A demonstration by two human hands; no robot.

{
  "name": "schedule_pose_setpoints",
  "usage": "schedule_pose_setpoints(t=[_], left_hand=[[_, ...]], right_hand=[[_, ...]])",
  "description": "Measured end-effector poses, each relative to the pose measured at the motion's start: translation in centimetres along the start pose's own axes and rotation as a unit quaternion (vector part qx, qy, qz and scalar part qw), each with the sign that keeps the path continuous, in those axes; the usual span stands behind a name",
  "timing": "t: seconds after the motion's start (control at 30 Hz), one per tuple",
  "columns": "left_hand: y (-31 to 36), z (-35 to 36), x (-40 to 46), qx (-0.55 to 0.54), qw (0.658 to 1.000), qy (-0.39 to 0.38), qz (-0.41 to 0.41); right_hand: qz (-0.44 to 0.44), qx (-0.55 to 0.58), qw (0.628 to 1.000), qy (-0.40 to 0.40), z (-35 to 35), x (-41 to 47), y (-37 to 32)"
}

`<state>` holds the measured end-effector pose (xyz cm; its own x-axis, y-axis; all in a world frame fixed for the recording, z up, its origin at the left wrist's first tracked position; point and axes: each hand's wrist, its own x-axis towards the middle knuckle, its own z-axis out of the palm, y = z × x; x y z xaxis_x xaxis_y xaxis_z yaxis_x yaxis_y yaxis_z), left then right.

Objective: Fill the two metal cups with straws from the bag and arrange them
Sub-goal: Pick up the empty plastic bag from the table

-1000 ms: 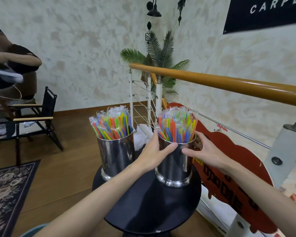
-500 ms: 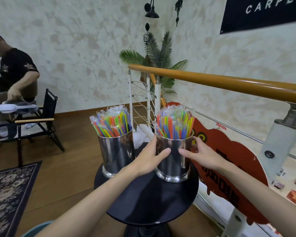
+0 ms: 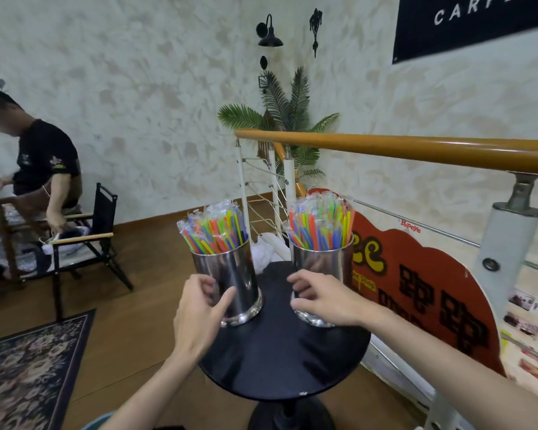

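A: Position of the cups? 
B: Two metal cups stood apart on the round black surface [image 3: 280, 361] — left cup [image 3: 230, 283], right cup [image 3: 322, 274], each packed with wrapped coloured straws [image 3: 213, 231].
A: Hands?
B: Left hand [image 3: 199, 308] curled around the left cup's lower wall, thumb against its front. Right hand [image 3: 320, 301] curled around the right cup near its base — fingers bent on the metal.
A: Surroundings?
B: Wooden handrail [image 3: 416, 148] behind; a seated person [image 3: 41, 178] far left.
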<state>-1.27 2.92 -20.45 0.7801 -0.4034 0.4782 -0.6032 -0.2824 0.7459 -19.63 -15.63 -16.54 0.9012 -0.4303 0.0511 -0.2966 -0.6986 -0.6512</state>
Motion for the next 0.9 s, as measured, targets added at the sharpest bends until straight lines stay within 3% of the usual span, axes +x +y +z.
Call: schedule_pose_setpoints(t=[0.07, 0.17, 0.3, 0.5, 0.63, 0.9], left_hand=[[-1.4, -0.5, 1.0, -0.012, 0.999, 0.009, -0.049], [-2.5, -0.2, 2.6, -0.046, 0.992, -0.063, -0.096], [-3.0, 1.2, 4.3, -0.108, 0.979, -0.146, -0.094], [-5.1, 2.2, 5.6, -0.154, 0.976, -0.142, -0.064], [-6.6, 1.7, 6.5, -0.17, 0.974, -0.144, -0.05], [-9.1, 0.3, 6.6, -0.174, 0.974, -0.135, -0.056]], right_hand=[[-0.014, 0.028, 1.0, -0.002, 2.1, 2.7, -0.9], [-0.025, 0.043, 0.998, 0.024, 4.0, 6.4, -2.2], [-0.024, 0.04, 0.998, 0.053, 4.3, 9.9, -2.7], [-0.016, 0.041, 0.998, 0.043, 4.7, 13.4, -1.7], [0.016, 0.019, 0.996, 0.082, 5.5, 15.9, -1.4], [0.076, -0.106, 0.984, 0.125, 8.7, 20.5, -0.4]])
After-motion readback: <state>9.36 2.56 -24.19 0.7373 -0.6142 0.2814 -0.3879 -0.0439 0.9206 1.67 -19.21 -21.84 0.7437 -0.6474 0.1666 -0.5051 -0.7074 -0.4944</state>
